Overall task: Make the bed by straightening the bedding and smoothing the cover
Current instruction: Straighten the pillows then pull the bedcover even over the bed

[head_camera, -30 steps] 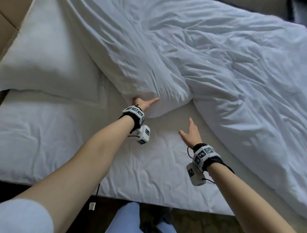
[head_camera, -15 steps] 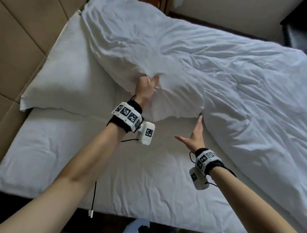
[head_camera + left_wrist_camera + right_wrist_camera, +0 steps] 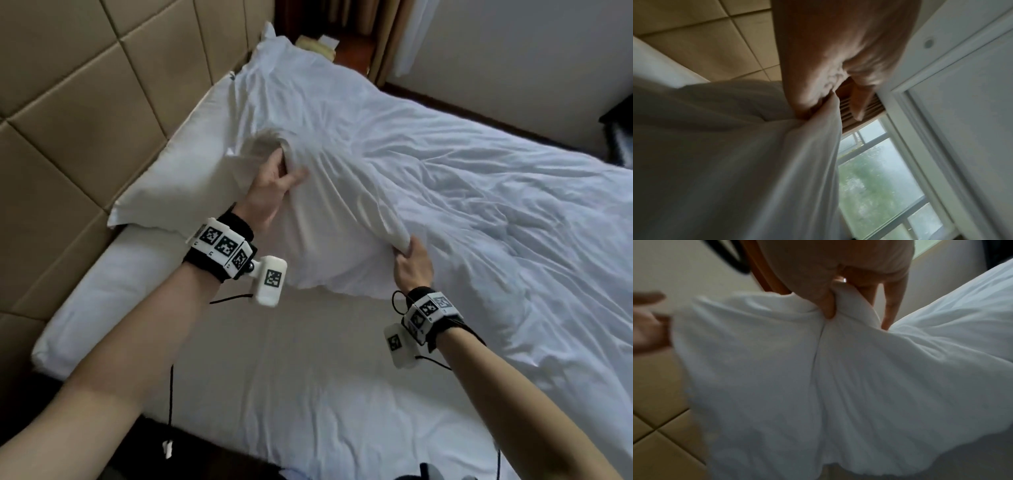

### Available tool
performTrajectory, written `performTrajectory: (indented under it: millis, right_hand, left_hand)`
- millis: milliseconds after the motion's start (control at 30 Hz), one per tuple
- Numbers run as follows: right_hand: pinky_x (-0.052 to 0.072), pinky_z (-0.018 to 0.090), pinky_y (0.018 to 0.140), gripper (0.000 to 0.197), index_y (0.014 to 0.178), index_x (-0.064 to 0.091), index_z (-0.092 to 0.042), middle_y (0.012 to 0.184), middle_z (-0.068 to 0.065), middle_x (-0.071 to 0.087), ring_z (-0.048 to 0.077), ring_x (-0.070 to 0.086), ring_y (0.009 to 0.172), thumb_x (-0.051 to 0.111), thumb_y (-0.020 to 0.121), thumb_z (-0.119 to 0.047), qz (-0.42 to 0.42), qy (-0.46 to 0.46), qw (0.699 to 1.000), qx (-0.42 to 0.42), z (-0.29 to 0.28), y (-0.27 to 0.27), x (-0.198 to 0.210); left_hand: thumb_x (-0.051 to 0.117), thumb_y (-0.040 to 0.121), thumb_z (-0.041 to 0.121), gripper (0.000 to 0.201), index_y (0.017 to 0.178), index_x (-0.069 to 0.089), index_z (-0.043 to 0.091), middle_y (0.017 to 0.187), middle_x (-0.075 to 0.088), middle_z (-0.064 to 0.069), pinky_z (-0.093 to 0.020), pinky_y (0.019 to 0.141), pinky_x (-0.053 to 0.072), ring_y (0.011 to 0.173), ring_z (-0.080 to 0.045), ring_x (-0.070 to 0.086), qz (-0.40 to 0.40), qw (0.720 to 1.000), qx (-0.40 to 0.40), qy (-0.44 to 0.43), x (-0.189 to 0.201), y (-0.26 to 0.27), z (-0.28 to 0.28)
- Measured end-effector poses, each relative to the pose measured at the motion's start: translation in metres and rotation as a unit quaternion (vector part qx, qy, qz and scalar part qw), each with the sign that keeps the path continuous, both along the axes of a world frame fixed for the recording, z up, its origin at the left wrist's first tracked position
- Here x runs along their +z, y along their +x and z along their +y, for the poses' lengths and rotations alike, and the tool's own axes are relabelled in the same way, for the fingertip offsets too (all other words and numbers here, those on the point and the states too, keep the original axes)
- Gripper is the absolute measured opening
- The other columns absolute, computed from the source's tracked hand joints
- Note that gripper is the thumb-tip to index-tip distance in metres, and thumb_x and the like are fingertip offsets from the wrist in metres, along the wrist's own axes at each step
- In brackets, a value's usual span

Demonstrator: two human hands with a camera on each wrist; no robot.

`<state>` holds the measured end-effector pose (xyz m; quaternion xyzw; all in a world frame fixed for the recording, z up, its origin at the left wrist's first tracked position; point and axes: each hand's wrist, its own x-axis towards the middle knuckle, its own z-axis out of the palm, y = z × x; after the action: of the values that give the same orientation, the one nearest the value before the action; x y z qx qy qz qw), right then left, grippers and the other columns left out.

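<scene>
A rumpled white duvet (image 3: 462,178) covers the far and right part of the bed. Its near edge is lifted off the bare white sheet (image 3: 291,394). My left hand (image 3: 274,181) grips a bunch of the duvet's fabric high up near the pillow, and the left wrist view shows the cloth (image 3: 756,154) pinched in my fingers. My right hand (image 3: 411,260) grips the duvet's edge lower down and to the right; in the right wrist view the fold (image 3: 838,353) hangs from thumb and fingers. A white pillow (image 3: 178,164) lies against the headboard, partly under the duvet.
A tan padded headboard (image 3: 85,102) lines the left side. A wooden nightstand (image 3: 329,44) stands beyond the bed's far corner, with a curtain and wall to its right. A dark object (image 3: 616,126) sits at the far right edge. A window (image 3: 879,178) shows in the left wrist view.
My left hand has raised the duvet's edge further toward the headboard. My right hand, open above the sheet before, has reached forward and taken hold of the duvet's edge.
</scene>
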<state>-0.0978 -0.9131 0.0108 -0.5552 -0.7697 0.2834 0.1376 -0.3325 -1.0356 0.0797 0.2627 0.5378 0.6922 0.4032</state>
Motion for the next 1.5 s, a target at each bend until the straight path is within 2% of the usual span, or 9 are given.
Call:
performTrajectory:
  millis: [100, 233, 400, 600, 867, 933, 1067, 1333, 1500]
  right_hand:
    - [0.035, 0.031, 0.07, 0.012, 0.089, 0.039, -0.014, 0.084, 0.008, 0.052, 0.028, 0.051, 0.079, 0.046, 0.087, -0.005, 0.019, 0.024, 0.998, 0.046, -0.007, 0.006, 0.017]
    - [0.029, 0.027, 0.065, 0.02, 0.09, 0.041, -0.012, 0.081, 0.004, 0.05, 0.022, 0.048, 0.076, 0.05, 0.081, 0.003, 0.094, 0.052, 0.987, 0.121, -0.023, -0.012, 0.044]
    - [0.036, 0.033, 0.065, 0.011, 0.084, 0.044, -0.008, 0.073, -0.001, 0.048, 0.02, 0.047, 0.072, 0.054, 0.086, -0.006, 0.144, 0.023, 0.977, 0.157, -0.029, -0.02, 0.062]
    - [0.037, 0.025, 0.059, 0.015, 0.088, 0.044, -0.011, 0.071, -0.003, 0.052, 0.015, 0.048, 0.068, 0.059, 0.088, -0.01, 0.16, -0.065, 0.978, 0.119, -0.024, 0.004, 0.034]
    - [0.044, 0.041, 0.098, 0.062, 0.126, 0.045, 0.002, 0.121, 0.02, 0.054, 0.035, 0.053, 0.115, 0.066, 0.079, -0.03, 0.004, -0.2, 0.977, -0.071, -0.054, 0.085, -0.055]
    - [0.048, 0.037, 0.088, 0.071, 0.116, 0.053, 0.005, 0.107, 0.016, 0.056, 0.029, 0.057, 0.102, 0.065, 0.063, -0.04, -0.02, -0.283, 0.951, -0.123, -0.071, 0.112, -0.093]
    - [0.05, 0.044, 0.095, 0.047, 0.124, 0.053, 0.003, 0.084, 0.013, 0.051, 0.031, 0.058, 0.099, 0.063, 0.085, -0.023, 0.009, -0.452, 0.874, -0.177, -0.12, 0.141, -0.122]
    - [0.028, 0.041, 0.114, 0.104, 0.152, 0.004, -0.008, 0.152, 0.02, 0.028, 0.032, 0.031, 0.14, 0.054, 0.08, -0.064, 0.271, -0.716, 0.571, -0.297, -0.2, 0.122, -0.113]
    - [0.041, 0.039, 0.101, 0.147, 0.144, 0.03, -0.002, 0.145, 0.011, 0.04, 0.025, 0.039, 0.135, 0.087, 0.021, -0.062, 0.317, -0.74, 0.561, -0.194, -0.224, 0.074, -0.074]
  left_hand:
    - [0.082, 0.069, 0.022, 0.101, 0.148, 0.018, 0.018, 0.146, 0.03, 0.009, -0.022, 0.113, 0.027, 0.135, -0.006, 0.032, 0.158, 0.971, -0.064, -0.169, -0.047, 0.011, -0.035]
    - [0.07, 0.015, 0.084, 0.168, 0.15, 0.002, 0.01, 0.155, 0.009, -0.012, -0.037, 0.121, 0.004, 0.145, -0.028, 0.01, 0.271, 0.856, -0.056, -0.436, -0.126, 0.044, -0.065]
    - [0.089, 0.024, 0.061, 0.131, 0.136, 0.044, 0.011, 0.137, 0.053, -0.003, -0.035, 0.11, 0.038, 0.123, -0.015, 0.05, 0.081, 0.871, -0.168, -0.455, -0.168, 0.092, -0.09]
    - [0.083, 0.067, 0.008, 0.075, 0.132, 0.047, 0.003, 0.135, 0.052, -0.005, -0.028, 0.107, 0.035, 0.129, -0.021, 0.047, 0.07, 0.913, 0.011, -0.401, -0.137, 0.115, -0.08]
    - [0.078, 0.062, 0.024, 0.059, 0.116, 0.061, 0.005, 0.112, 0.068, -0.013, -0.033, 0.092, 0.051, 0.102, -0.022, 0.064, 0.135, 0.925, 0.11, -0.338, -0.082, 0.108, -0.099]
    - [0.077, 0.068, 0.011, 0.058, 0.122, 0.057, 0.003, 0.115, 0.067, -0.012, -0.028, 0.084, 0.052, 0.097, -0.019, 0.064, 0.088, 0.939, 0.148, -0.297, -0.065, 0.118, -0.105]
    - [0.07, 0.079, 0.003, 0.049, 0.123, 0.05, 0.011, 0.108, 0.064, -0.001, -0.03, 0.078, 0.052, 0.093, -0.017, 0.063, 0.004, 0.952, 0.184, -0.244, -0.036, 0.141, -0.117]
    - [0.068, 0.078, -0.004, 0.043, 0.119, 0.053, -0.002, 0.113, 0.064, -0.014, -0.036, 0.088, 0.053, 0.103, -0.026, 0.063, -0.034, 0.953, 0.225, -0.202, 0.009, 0.16, -0.145]
    - [0.068, 0.077, -0.006, 0.049, 0.123, 0.051, -0.007, 0.117, 0.063, -0.019, -0.04, 0.094, 0.052, 0.106, -0.031, 0.062, -0.046, 0.948, 0.237, -0.208, 0.016, 0.155, -0.176]
